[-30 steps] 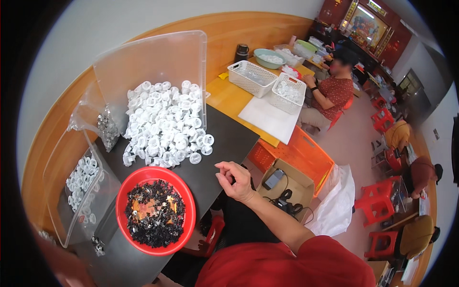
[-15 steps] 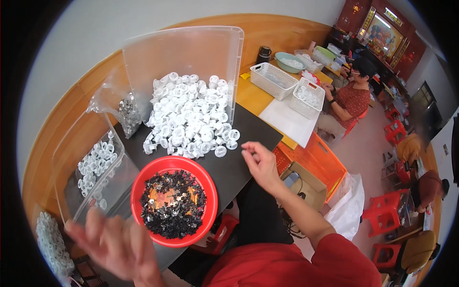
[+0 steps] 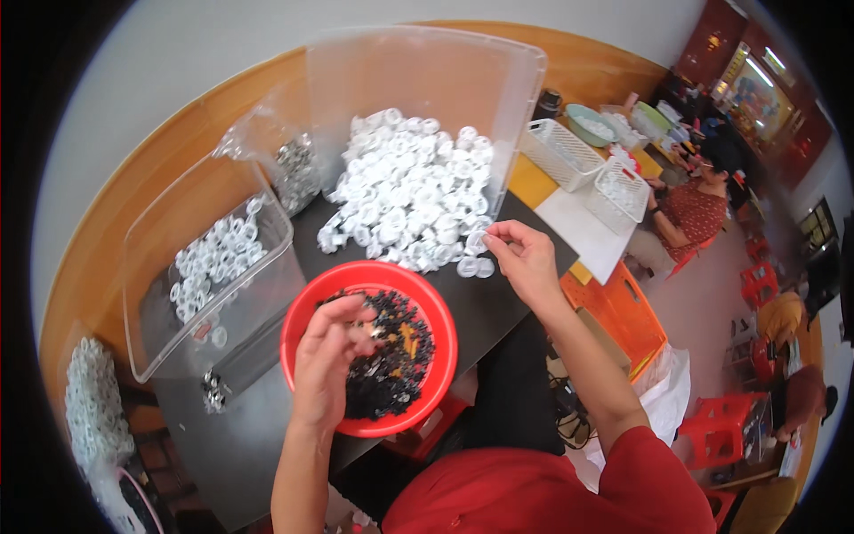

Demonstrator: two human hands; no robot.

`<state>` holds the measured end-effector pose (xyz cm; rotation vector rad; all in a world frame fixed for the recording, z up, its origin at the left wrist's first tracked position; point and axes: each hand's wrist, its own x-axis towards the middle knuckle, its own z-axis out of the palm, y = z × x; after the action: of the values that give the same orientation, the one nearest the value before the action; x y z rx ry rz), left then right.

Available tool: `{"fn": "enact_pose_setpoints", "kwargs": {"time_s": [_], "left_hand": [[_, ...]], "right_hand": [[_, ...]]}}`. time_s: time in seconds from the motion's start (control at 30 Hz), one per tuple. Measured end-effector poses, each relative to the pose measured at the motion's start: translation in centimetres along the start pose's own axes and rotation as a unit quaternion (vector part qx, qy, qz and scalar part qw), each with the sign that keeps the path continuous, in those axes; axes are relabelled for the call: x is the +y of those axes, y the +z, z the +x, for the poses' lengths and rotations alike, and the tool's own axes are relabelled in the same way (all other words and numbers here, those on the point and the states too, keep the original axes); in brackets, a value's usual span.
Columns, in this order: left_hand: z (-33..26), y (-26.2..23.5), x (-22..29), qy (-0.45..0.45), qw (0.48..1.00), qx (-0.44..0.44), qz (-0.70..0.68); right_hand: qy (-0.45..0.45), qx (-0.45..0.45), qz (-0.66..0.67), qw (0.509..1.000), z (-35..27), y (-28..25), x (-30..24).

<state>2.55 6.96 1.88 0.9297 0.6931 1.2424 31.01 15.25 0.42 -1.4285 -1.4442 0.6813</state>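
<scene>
My right hand (image 3: 529, 265) reaches to the front right edge of a heap of white round plastic parts (image 3: 405, 182), finger and thumb pinched on one white round plastic part (image 3: 478, 240). Over the left side of a red basin (image 3: 449, 347) hangs my left hand (image 3: 329, 360), its fingers bent and apart, with nothing visible in them. Small black parts (image 3: 391, 387) fill the basin, with a few shiny and orange patches among them. The hand hides some of these.
A clear bin (image 3: 285, 254) with more white parts (image 3: 218, 258) stands at the left, small metal pieces (image 3: 213, 392) beside it. Behind are a bag of metal parts (image 3: 298, 169) and an upright clear tub (image 3: 427, 71). White baskets (image 3: 560, 156) and a seated person (image 3: 689, 214) are at right.
My left hand has swung from the lower left to over the basin. My right hand has come to the heap's edge and closed on a white part. The view has shifted.
</scene>
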Motion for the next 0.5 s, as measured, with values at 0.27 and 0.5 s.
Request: {"fn": "enact_pose_setpoints", "kwargs": {"time_s": [0.27,0.5], "left_hand": [[0.0,-0.6,-0.4,0.015,0.998,-0.019,0.057],[0.7,-1.7,-1.0,0.059,0.996,0.053,0.031]], "right_hand": [[0.008,-0.297,0.179,0.938,-3.4,5.4,-8.4],[0.004,-0.354,0.201,0.913,-2.6,8.8,-9.8]]}}
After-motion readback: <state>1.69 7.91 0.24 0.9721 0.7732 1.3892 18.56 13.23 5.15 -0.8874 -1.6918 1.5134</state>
